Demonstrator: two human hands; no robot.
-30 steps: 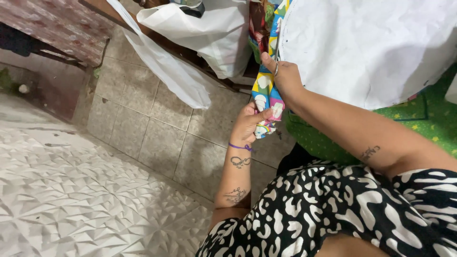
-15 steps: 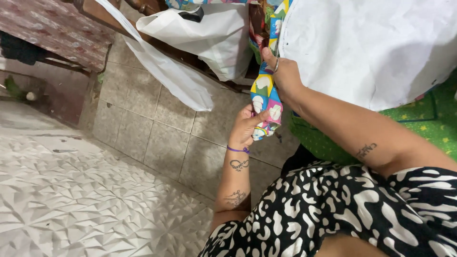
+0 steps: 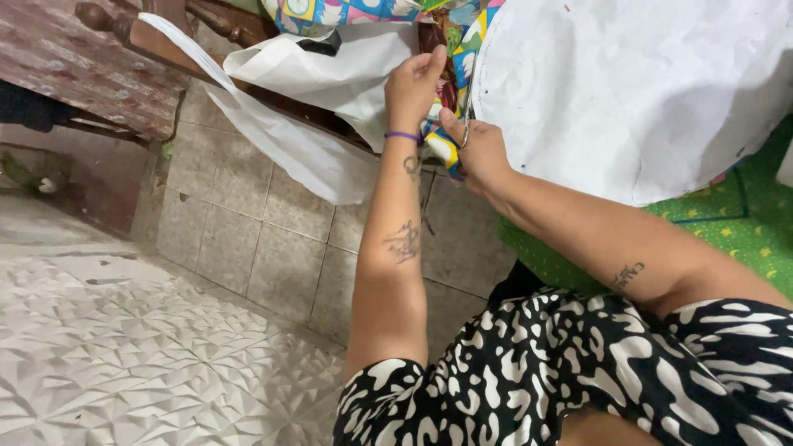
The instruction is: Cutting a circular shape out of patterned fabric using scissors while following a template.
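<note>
My left hand (image 3: 413, 87), with a purple band at the wrist, grips the edge of a colourful patterned fabric (image 3: 450, 87) near the top of the view. Just below and to its right, my right hand (image 3: 481, 150) holds small metal scissors (image 3: 465, 130) against the same fabric; the blades are hidden in the folds. A large white sheet (image 3: 644, 91) lies right beside the fabric, on the right. Both forearms reach up from my black-and-white patterned clothing (image 3: 578, 372).
A white cloth or bag (image 3: 330, 70) hangs over a dark wooden furniture edge (image 3: 140, 37) at the upper left. Below it are a tiled wall (image 3: 264, 239) and a grey patterned floor (image 3: 124, 355). A green mat (image 3: 735, 231) lies on the right.
My left hand has moved up from the hanging lower end of the fabric to its upper part. My right hand has stayed on the fabric, and the hanging strip no longer shows below the hands.
</note>
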